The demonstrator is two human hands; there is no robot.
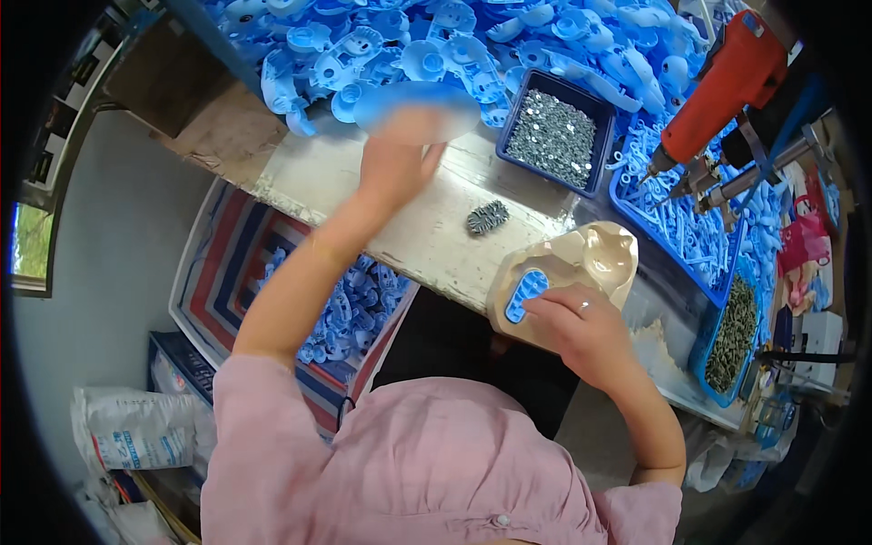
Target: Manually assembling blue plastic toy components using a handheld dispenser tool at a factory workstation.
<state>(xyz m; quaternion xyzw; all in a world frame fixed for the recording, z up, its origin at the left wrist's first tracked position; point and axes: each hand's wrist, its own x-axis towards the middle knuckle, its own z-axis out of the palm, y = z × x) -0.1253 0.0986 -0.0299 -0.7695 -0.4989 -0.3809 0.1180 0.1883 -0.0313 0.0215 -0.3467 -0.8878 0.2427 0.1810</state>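
Our hands are well apart. The right hand (586,329) has its fingertips at the near edge of the small blue piece (527,296), which lies in the beige holder (570,259); we cannot tell whether they pinch it or only press on it. The left hand (397,163) is out over the far side of the table (427,241), blurred together with a blue shell (454,113); it seems to have hold of the shell, but the smear hides whether the fingers are closed. For the step at the holder, we would do best to work from the rim of the piece, with light, even fingertip pressure so that it sits flat and does not rock in its hollow. A steady wrist matters too, since the holder stands at the table's front edge and a hard sideways push could shift it. With the left hand, we should carry the shell clear of the little pile of screws (488,218) between our hands, as a dragging edge would scatter it. Beyond that pile stands the dark blue tray (545,176) full of small metal bits, and behind it spreads the heap of shells (436,54). To the right hangs the red power driver (727,82), above the blue basket (670,256) of thin pale parts; our right hand is well apart from its tip.
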